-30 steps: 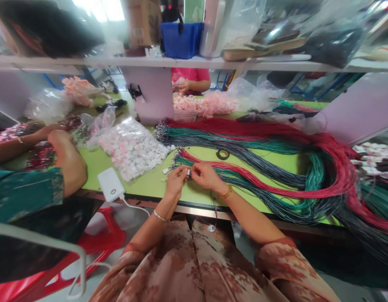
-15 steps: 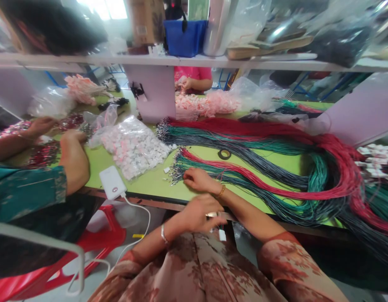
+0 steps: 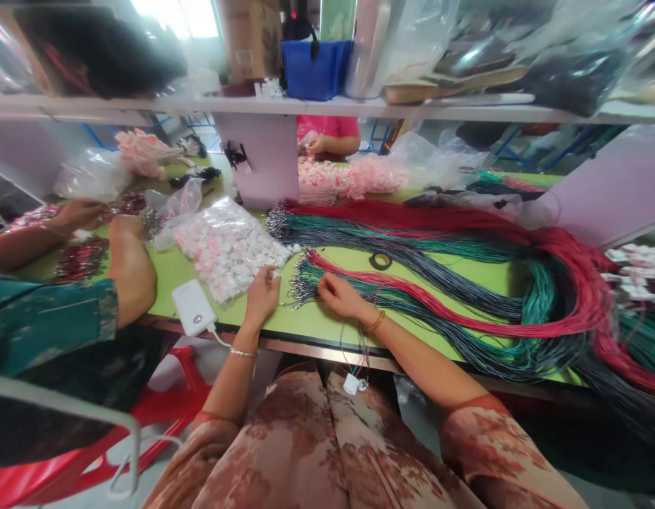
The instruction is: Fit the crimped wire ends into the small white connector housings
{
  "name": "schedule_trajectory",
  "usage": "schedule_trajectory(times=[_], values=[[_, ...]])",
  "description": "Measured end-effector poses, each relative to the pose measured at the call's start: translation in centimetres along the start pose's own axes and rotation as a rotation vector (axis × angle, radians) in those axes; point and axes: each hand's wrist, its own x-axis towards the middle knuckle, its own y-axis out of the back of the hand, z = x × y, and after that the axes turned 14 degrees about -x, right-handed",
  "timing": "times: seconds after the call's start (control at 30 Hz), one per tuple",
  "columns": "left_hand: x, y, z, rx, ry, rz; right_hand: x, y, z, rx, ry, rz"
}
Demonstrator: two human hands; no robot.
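My left hand (image 3: 262, 293) is at the lower right corner of a clear bag (image 3: 226, 247) of small white plastic connectors, its fingers drawn together. Whatever is between them is too small to make out. Curled fingers of my right hand (image 3: 338, 293) close on wires, beside the metal-tipped ends (image 3: 302, 283) of a bundle of red, green and black wires (image 3: 412, 300). Just below that hand, a white connector (image 3: 351, 384) dangles on thin wires over the table's front edge, in front of my lap.
A white power bank (image 3: 194, 308) with a cable lies left of my left hand. A tape roll (image 3: 380, 261) sits between two wire bundles. At the left, a co-worker's arm (image 3: 131, 268) reaches over the table. A shelf (image 3: 359, 106) spans the back.
My left hand has moved from over my lap, forward and left, to the table beside the bag. My right hand has shifted slightly right. The hanging connector has swung left.
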Motion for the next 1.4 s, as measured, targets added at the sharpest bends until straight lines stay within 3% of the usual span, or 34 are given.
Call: schedule_trajectory(times=[0.1, 0.2, 0.37, 0.5, 0.73, 1.0, 1.13, 1.23, 1.4], values=[[-0.1, 0.4, 1.3, -0.455, 0.174, -0.026, 1.0, 0.3, -0.2, 0.227, -0.016, 0.06], [-0.4, 0.1, 2.5, -0.727, 0.294, -0.109, 2.1, 0.5, -1.3, 0.33, -0.002, 0.089], [-1.3, -1.2, 3.3, -0.984, 0.41, -0.109, 2.6, 0.8, -3.0, 0.402, -0.011, 0.094], [-1.5, -1.9, 2.9, -1.086, 0.487, -0.19, 1.8, 0.9, -3.3, 0.354, -0.056, 0.139], [-1.5, -2.6, 2.4, -1.094, 0.528, -0.267, 0.5, 1.0, -3.1, 0.152, -0.032, 0.204], [-1.9, -2.7, 3.1, -1.084, 0.518, -0.258, 0.7, 1.4, -3.0, 0.262, -0.059, -0.012], [-2.1, -3.0, 3.1, -0.994, 0.452, -0.26, 1.0, 1.1, -2.6, 0.341, -0.078, -0.057], [-2.4, -3.5, 2.8, -0.859, 0.358, -0.21, 0.9, 0.8, -2.4, 0.317, -0.084, -0.04], [-3.0, -4.6, 2.2, -0.757, 0.291, -0.101, 0.2, 0.3, -2.6, 0.089, -0.035, 0.089]])
